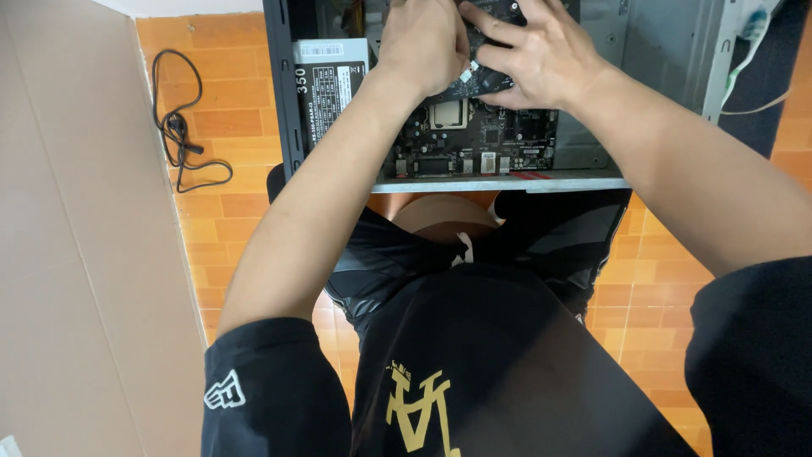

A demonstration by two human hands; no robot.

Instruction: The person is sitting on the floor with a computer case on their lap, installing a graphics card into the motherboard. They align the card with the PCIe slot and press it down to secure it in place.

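Hands numbered two, both bare, and both met at the top centre of the frame inside one open computer case [685, 51]. One motherboard [474, 135] lay flat in that case, dark and densely studded with small parts, with a single square metal processor socket [447, 113] showing just below the hands. One power supply [326, 89] sat at the case's left side, a boxy grey unit with a black and white label. One thin black cable [178, 127] lay in loose loops on the floor at the upper left, well apart from the case.

The case was sheet metal, grey inside with a black frame edge, and its near lip ran as a pale strip across the middle of the frame. The floor [228, 110] was laid in small orange rectangular tiles with pale joints. A large flat sheet of brown cardboard [76, 254] filled the left side. The person wore a black shirt with a gold emblem and dark glossy shorts.

The left hand [423, 42] was curled, fingers bent down onto the upper part of the motherboard; what it gripped, if anything, could not be told, since the fingertips were hidden. The right hand [541, 55] was spread fairly wide, fingers splayed and pressing on a dark part over the board, touching the left hand's fingers. The motherboard extended below both hands toward the case's near lip.
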